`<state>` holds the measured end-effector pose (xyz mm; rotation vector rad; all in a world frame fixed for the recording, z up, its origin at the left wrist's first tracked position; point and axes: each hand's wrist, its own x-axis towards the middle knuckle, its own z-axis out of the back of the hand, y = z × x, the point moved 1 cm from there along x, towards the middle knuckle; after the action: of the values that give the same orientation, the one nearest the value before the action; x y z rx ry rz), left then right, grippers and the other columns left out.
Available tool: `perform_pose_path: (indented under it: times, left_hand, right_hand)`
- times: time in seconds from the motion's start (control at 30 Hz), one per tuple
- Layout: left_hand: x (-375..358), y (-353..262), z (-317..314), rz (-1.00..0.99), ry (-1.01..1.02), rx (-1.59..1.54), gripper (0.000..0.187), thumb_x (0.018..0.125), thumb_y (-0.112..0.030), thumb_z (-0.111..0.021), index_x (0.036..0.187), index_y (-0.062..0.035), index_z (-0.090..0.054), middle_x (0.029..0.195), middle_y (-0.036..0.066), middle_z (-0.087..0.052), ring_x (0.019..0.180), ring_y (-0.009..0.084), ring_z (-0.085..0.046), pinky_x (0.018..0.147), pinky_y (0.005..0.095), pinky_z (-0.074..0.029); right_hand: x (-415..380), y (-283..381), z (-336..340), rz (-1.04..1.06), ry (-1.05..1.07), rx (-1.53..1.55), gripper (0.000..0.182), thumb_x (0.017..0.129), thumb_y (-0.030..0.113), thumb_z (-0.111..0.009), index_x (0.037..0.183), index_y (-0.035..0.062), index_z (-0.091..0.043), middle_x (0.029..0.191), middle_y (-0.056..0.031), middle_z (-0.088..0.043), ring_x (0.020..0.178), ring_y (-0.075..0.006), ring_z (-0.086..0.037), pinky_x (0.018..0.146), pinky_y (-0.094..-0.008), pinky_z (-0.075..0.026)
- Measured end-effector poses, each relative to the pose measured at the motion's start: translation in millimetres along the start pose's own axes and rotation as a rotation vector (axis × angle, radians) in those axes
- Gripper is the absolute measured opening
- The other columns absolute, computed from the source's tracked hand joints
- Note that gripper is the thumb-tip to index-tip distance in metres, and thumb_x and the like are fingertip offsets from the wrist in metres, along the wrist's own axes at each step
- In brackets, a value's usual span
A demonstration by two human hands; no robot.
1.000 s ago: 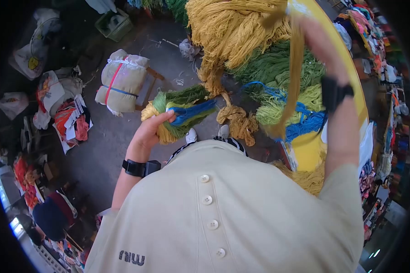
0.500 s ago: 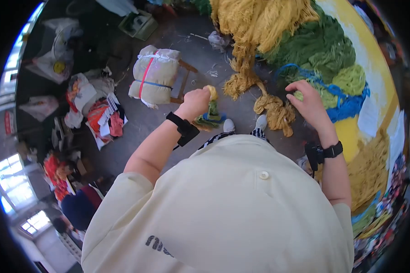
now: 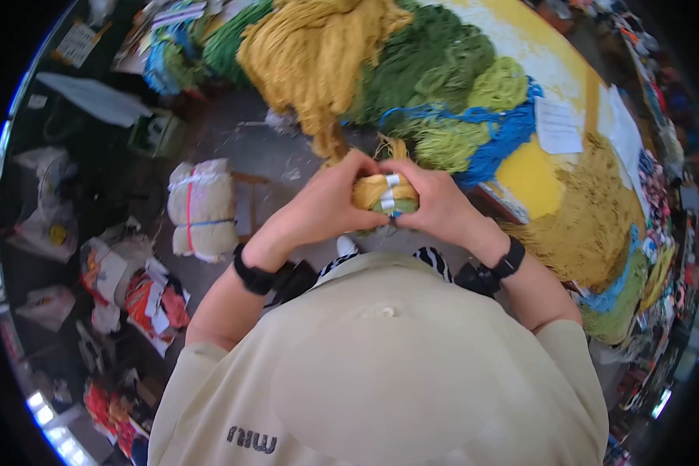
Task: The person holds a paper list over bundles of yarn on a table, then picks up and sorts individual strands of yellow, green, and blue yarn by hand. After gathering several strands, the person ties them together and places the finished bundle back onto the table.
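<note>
Just off the counter (image 3: 532, 189), the left hand (image 3: 330, 193) and right hand (image 3: 437, 200) pinch a yarn bundle (image 3: 385, 191) between their fingers, which hide its sides. Gold yarn (image 3: 311, 62) hanging over the counter's edge is cut off at the top.

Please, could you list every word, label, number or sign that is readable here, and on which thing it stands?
"miu", upside down in this view: on the shirt.
Printed sheet on the yellow table: too small to read.
White sign at upper left: too blurred to read.
White band on the held yarn bundle: no print can be made out.
</note>
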<state>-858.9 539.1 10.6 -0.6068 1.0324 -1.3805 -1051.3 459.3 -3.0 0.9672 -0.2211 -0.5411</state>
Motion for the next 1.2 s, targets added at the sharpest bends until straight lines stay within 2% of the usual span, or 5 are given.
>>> perform_pose_path:
  times: [0.37, 0.7, 0.97, 1.1, 1.2]
  left_hand:
    - [58.0, 63.4, -47.7, 0.124, -0.231, -0.508, 0.023, 0.087, -0.009, -0.068, 0.107, -0.005, -0.057, 0.103, 0.002, -0.064, 0.098, 0.0102, -0.06, 0.087, 0.0249, -0.046]
    - [156.5, -26.6, -195.1, 0.309, -0.202, -0.636, 0.018, 0.089, -0.009, -0.067, 0.104, -0.0015, -0.061, 0.097, 0.004, -0.067, 0.091, 0.0114, -0.062, 0.083, 0.0252, -0.049]
    - [124.7, 48.6, -243.3, 0.68, -0.249, -0.501, 0.024, 0.088, -0.024, -0.069, 0.105, -0.0084, -0.062, 0.093, 0.0, -0.067, 0.087, 0.0096, -0.062, 0.07, 0.024, -0.046]
    - [55.2, 86.6, -280.2, 0.935, -0.359, -0.513, 0.025, 0.086, -0.025, -0.068, 0.103, -0.0085, -0.064, 0.092, 0.001, -0.069, 0.084, 0.0107, -0.064, 0.067, 0.026, -0.046]
    - [12.8, 107.9, -300.5, 1.059, -0.363, -0.526, 0.02, 0.085, -0.024, -0.067, 0.098, -0.0077, -0.066, 0.089, 0.003, -0.071, 0.084, 0.0116, -0.065, 0.071, 0.0281, -0.048]
  right_hand:
    - [-171.2, -28.2, 313.9, -0.069, -1.206, 0.223, 0.042, 0.083, 0.004, -0.062, 0.124, 0.0002, -0.057, 0.105, -0.0039, -0.065, 0.091, -0.0103, -0.06, 0.079, -0.0258, -0.05]
    - [-170.9, -184.4, 643.9, 0.326, -1.43, -0.003, 0.034, 0.086, 0.013, -0.071, 0.116, 0.0013, -0.061, 0.103, -0.0059, -0.066, 0.088, -0.0138, -0.063, 0.075, -0.0271, -0.052]
    - [-148.3, -338.4, 590.6, -0.185, -1.317, -0.827, 0.059, 0.074, 0.023, -0.083, 0.12, -0.0028, -0.057, 0.113, -0.014, -0.065, 0.1, -0.0244, -0.063, 0.091, -0.0343, -0.047]
    - [-156.7, -556.2, 509.2, -0.557, -0.554, -0.6, 0.054, 0.08, 0.024, -0.077, 0.123, -0.0005, -0.057, 0.121, -0.0151, -0.062, 0.114, -0.0273, -0.058, 0.097, -0.0359, -0.044]
    - [-139.4, -547.1, 387.3, -0.246, -0.55, -0.401, 0.038, 0.087, 0.015, -0.067, 0.122, 0.0019, -0.058, 0.117, -0.0142, -0.063, 0.108, -0.0239, -0.06, 0.093, -0.034, -0.046]
